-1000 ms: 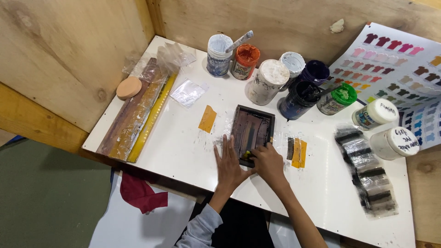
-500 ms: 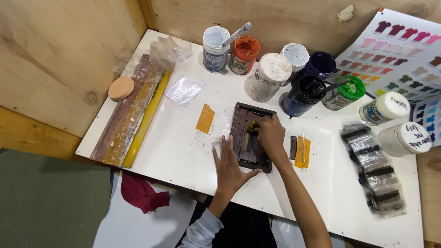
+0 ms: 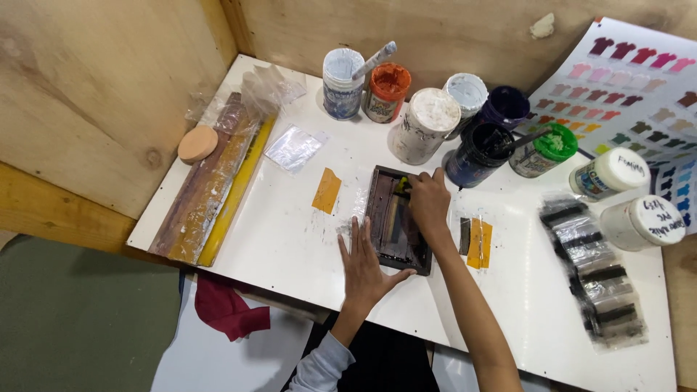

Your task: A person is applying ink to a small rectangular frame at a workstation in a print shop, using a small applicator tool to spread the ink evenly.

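Since prev. frame: right hand (image 3: 428,203) has moved from near edge of small dark screen frame (image 3: 396,220) to its far end; left hand (image 3: 364,263) unchanged at near-left corner.

White table (image 3: 290,239): frame lies flat at centre, directly under both hands. Left hand open, flat, fingers spread, pressing frame edge and table; grips nothing. Right hand curled over frame's top end, fingers closed on a small item w/ yellow tip; item itself not identifiable.

Containers behind frame, approx. in a row: white tub w/ stirrer (image 3: 343,83), orange paint jar (image 3: 386,91), white-lidded jar (image 3: 425,125), dark jar w/ stick (image 3: 478,152), green-lidded jar (image 3: 541,149). Contents otherwise not visible.

Surroundings: long squeegee (image 3: 210,185) at left, well apart; colour chart (image 3: 632,80) at right; yellow tape pieces (image 3: 327,190) either side of frame. Nothing obstructs hands.
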